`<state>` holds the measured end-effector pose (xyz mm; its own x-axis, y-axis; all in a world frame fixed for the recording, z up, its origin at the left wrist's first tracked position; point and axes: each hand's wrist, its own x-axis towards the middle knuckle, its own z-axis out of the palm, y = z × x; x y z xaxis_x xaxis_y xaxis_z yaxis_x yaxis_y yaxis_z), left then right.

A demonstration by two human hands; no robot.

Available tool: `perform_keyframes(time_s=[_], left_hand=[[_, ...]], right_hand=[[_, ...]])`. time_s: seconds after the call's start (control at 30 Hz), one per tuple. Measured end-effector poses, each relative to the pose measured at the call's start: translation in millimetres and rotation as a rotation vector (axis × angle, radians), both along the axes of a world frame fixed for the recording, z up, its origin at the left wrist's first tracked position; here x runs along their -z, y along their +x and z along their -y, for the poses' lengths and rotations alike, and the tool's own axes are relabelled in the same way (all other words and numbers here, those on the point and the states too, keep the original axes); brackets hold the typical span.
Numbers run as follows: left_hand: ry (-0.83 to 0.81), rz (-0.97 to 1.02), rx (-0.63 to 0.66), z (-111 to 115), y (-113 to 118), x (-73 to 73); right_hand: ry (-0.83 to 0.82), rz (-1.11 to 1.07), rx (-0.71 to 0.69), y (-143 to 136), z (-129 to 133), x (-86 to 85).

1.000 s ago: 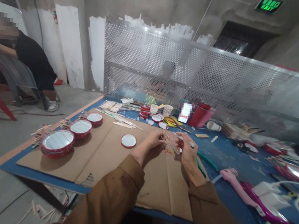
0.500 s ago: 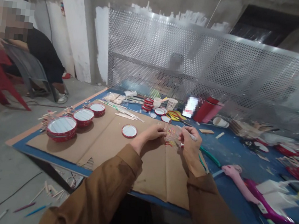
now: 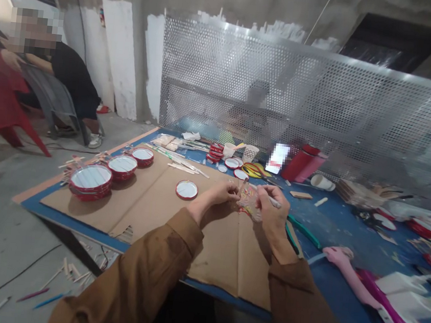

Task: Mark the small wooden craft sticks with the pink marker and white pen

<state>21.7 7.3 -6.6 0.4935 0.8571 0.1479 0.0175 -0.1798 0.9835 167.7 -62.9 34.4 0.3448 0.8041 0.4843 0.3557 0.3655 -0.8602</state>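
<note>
My left hand (image 3: 221, 195) pinches a small wooden stick (image 3: 242, 186) upright over the cardboard (image 3: 149, 203). Closed round a whitish pen-like tool (image 3: 274, 202) is my right hand (image 3: 274, 216), just right of the left one. Between the hands lies a clear plastic piece (image 3: 249, 198) with red and yellow bits on it. A round red-rimmed lid (image 3: 187, 189) rests left of my left hand. Three red-rimmed round pieces with white tops, the largest (image 3: 90, 181) nearest me, form a row at the cardboard's left.
Teal-handled pliers (image 3: 306, 231) and a pink glue gun (image 3: 353, 279) lie at the right. Behind are yellow scissors (image 3: 255, 170), a lit phone (image 3: 278, 158), a red bottle (image 3: 302, 163) and a mesh panel (image 3: 216, 79). A person (image 3: 70, 74) sits at the far left.
The view has shifted slightly left. My right hand has turned a little, and more of the clear plastic piece shows between my hands. The seated person's arm has moved.
</note>
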Motion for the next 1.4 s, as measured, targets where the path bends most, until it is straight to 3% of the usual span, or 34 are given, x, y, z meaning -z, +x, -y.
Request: perform_keyframes(time_s=[0.1, 0.47, 0.77, 0.97, 1.13, 1.4], left_hand=[[-0.005, -0.022, 0.041, 2.7, -1.5, -3.6], [-0.124, 0.256, 0.224, 2.8, 3.8, 1.5], [-0.054, 0.109, 0.142, -4.1, 1.0, 3.2], [-0.089, 0.182, 0.201, 0.9, 0.9, 2.3], [-0.138, 0.17, 0.149, -0.9, 2.1, 3.3], [-0.162, 0.218, 0.199, 4.1, 1.9, 3.3]], right_hand=[[-0.003, -0.023, -0.017, 1.0, 0.5, 1.4], [0.017, 0.124, -0.016, 0.0, -0.1, 3.6], [-0.013, 0.235, -0.033, -1.0, -0.9, 1.1], [0.006, 0.243, -0.052, -1.1, 0.9, 0.0], [0.017, 0.278, -0.101, 3.1, -3.0, 5.9], [0.024, 0.27, -0.068, 2.6, -2.6, 5.2]])
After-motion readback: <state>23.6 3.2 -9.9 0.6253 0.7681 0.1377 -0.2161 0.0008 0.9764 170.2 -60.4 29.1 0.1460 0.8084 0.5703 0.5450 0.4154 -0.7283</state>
